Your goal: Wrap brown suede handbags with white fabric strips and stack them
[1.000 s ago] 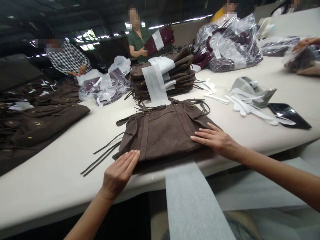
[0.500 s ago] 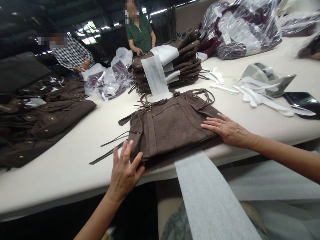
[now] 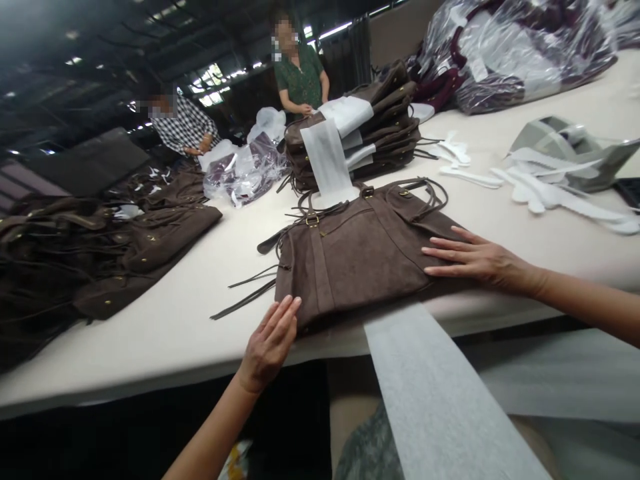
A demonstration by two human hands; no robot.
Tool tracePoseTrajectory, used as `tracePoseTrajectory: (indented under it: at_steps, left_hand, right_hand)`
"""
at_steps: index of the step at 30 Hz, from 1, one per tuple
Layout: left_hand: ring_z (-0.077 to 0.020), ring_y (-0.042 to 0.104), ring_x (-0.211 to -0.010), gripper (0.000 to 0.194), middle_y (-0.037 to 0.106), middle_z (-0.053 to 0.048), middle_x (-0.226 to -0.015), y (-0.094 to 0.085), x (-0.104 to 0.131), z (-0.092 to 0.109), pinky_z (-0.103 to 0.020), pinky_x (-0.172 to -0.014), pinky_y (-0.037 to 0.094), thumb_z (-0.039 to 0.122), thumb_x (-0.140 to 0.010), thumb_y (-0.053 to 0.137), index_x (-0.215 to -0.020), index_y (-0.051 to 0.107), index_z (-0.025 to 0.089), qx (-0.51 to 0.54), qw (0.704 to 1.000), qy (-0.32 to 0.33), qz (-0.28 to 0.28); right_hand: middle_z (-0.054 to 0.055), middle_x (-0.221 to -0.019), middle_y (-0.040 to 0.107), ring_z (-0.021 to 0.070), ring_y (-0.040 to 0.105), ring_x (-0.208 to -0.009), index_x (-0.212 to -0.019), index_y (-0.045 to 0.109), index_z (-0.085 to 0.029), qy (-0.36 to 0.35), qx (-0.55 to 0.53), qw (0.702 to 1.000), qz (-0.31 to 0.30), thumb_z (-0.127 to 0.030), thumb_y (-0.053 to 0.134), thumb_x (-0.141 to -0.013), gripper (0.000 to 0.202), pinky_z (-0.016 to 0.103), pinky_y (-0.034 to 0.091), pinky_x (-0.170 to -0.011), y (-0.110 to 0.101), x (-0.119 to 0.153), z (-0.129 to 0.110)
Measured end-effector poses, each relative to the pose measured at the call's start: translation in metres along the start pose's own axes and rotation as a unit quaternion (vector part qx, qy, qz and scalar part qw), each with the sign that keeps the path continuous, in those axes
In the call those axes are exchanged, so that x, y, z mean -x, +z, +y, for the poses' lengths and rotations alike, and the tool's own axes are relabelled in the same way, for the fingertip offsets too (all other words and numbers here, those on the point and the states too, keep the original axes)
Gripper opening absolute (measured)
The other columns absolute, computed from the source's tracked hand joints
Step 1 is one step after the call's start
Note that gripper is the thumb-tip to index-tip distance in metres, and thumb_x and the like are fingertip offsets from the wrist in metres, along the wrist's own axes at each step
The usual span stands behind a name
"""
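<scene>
A dark brown handbag (image 3: 360,253) lies flat on the pale table, its handles and buckles toward the far side and thin straps trailing left. My left hand (image 3: 273,337) rests against the bag's near left corner, fingers stretched and close together. Flat on the bag's right side lies my right hand (image 3: 480,261), fingers spread. Neither hand grips anything. From beneath the bag's near edge a long strip of white paper (image 3: 440,387) hangs over the table edge toward me. Another white paper strip (image 3: 327,160) drapes over the bags behind.
Beyond the handbag stands a stack of brown bags (image 3: 390,127). More brown bags (image 3: 150,247) are heaped left. A grey tape dispenser (image 3: 565,150), white cut-out pieces (image 3: 530,187) and a dark phone (image 3: 629,190) lie right. Plastic-wrapped bags (image 3: 530,57) sit behind. Two people stand across the table.
My left hand's fingers have drawn together and flattened against the bag's corner. My right hand stays on the bag's right side. The whole view has shifted, so things appear further right.
</scene>
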State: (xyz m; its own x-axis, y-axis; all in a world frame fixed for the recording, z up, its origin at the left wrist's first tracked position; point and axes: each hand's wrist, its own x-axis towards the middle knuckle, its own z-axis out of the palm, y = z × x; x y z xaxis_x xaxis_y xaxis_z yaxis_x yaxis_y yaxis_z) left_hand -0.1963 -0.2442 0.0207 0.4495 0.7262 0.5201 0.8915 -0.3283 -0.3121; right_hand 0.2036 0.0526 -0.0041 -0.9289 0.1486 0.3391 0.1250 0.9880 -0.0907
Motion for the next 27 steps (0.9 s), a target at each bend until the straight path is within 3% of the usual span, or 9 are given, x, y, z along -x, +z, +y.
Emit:
tracePoseTrajectory:
  at_steps: [4, 7, 10, 14, 17, 20, 23, 25, 27]
  left_hand:
    - [-0.0257, 0.057, -0.121, 0.022, 0.064, -0.015, -0.122, -0.01, -0.01, 0.001, -0.035, -0.097, 0.051, 0.001, -0.091, 0.043, -0.099, 0.06, 0.012, -0.029, 0.996, 0.042, -0.077]
    - [-0.0185, 0.067, -0.086, 0.027, 0.068, -0.008, -0.099, -0.017, -0.013, 0.0, -0.028, -0.069, 0.051, -0.001, -0.09, 0.042, -0.1, 0.061, 0.015, -0.109, 0.988, 0.045, -0.103]
    - [-0.0146, 0.054, -0.057, 0.033, 0.061, -0.003, -0.079, -0.023, -0.02, 0.0, -0.03, -0.052, 0.041, -0.003, -0.088, 0.038, -0.1, 0.062, 0.016, -0.134, 0.977, 0.066, -0.155]
    - [-0.0208, 0.056, -0.073, 0.02, 0.057, -0.005, -0.076, -0.033, -0.044, 0.003, -0.036, -0.069, 0.046, 0.007, -0.088, 0.045, -0.081, 0.062, 0.016, -0.075, 0.968, 0.124, -0.206]
    - [-0.0216, 0.057, -0.08, 0.028, 0.057, -0.006, -0.073, -0.032, -0.067, 0.004, -0.037, -0.079, 0.046, 0.014, -0.09, 0.045, -0.065, 0.057, 0.018, 0.021, 0.963, 0.12, -0.239]
    - [-0.0134, 0.048, -0.054, 0.046, 0.052, -0.002, -0.06, -0.016, -0.086, -0.002, -0.029, -0.058, 0.039, 0.023, -0.096, 0.036, -0.053, 0.051, 0.018, 0.125, 0.94, 0.073, -0.307]
    - [-0.0088, 0.033, -0.042, 0.057, 0.041, 0.002, -0.047, 0.007, -0.091, -0.012, -0.026, -0.048, 0.027, 0.039, -0.099, 0.032, -0.047, 0.041, 0.018, 0.27, 0.896, -0.012, -0.351]
    - [-0.0078, 0.028, -0.038, 0.062, 0.033, 0.003, -0.041, 0.021, -0.088, -0.017, -0.025, -0.044, 0.023, 0.053, -0.098, 0.03, -0.046, 0.031, 0.019, 0.376, 0.849, -0.136, -0.346]
    - [-0.0079, 0.028, -0.037, 0.062, 0.031, 0.004, -0.039, 0.033, -0.082, -0.019, -0.024, -0.042, 0.023, 0.061, -0.095, 0.028, -0.048, 0.028, 0.021, 0.432, 0.805, -0.276, -0.299]
  right_hand:
    - [-0.002, -0.152, 0.037, 0.0232, 0.035, -0.14, -0.141, 0.043, -0.045, 0.005, 0.012, 1.0, -0.006, -0.013, 0.034, -0.098, 0.055, 0.057, 0.023, -0.116, -0.002, -0.001, 0.005]
    - [0.003, -0.154, 0.033, 0.0241, 0.029, -0.142, -0.148, 0.035, -0.039, 0.044, 0.053, 0.998, -0.008, -0.007, 0.033, -0.095, 0.061, 0.058, 0.022, -0.115, -0.002, 0.001, 0.005]
    - [0.006, -0.155, 0.03, 0.0241, 0.025, -0.144, -0.151, 0.029, -0.033, 0.069, 0.083, 0.994, -0.014, -0.004, 0.034, -0.092, 0.066, 0.057, 0.02, -0.116, -0.004, 0.004, -0.002]
    - [0.01, -0.157, 0.025, 0.0263, 0.022, -0.145, -0.153, 0.025, -0.026, 0.068, 0.069, 0.994, -0.04, -0.005, 0.042, -0.084, 0.074, 0.056, 0.021, -0.116, -0.009, 0.004, -0.011]
    - [0.012, -0.158, 0.021, 0.0302, 0.017, -0.145, -0.154, 0.023, -0.024, 0.094, 0.026, 0.993, -0.061, -0.023, 0.051, -0.088, 0.072, 0.058, 0.02, -0.116, -0.01, 0.003, -0.01]
    - [0.009, -0.156, 0.027, 0.0299, 0.017, -0.145, -0.152, 0.031, -0.025, 0.152, -0.039, 0.985, -0.066, -0.043, 0.043, -0.096, 0.06, 0.058, 0.017, -0.117, -0.008, 0.002, -0.005]
    - [0.006, -0.155, 0.031, 0.0276, 0.017, -0.145, -0.148, 0.039, -0.026, 0.208, -0.094, 0.972, -0.048, -0.046, 0.025, -0.101, 0.053, 0.058, 0.015, -0.117, -0.007, -0.001, -0.007]
    - [0.006, -0.155, 0.031, 0.0273, 0.016, -0.146, -0.146, 0.043, -0.024, 0.237, -0.107, 0.965, -0.035, -0.047, 0.02, -0.101, 0.055, 0.058, 0.012, -0.118, -0.006, -0.003, -0.012]
    - [0.006, -0.154, 0.032, 0.0272, 0.016, -0.146, -0.145, 0.045, -0.021, 0.256, -0.107, 0.96, -0.024, -0.048, 0.018, -0.101, 0.058, 0.058, 0.01, -0.118, -0.004, -0.005, -0.017]
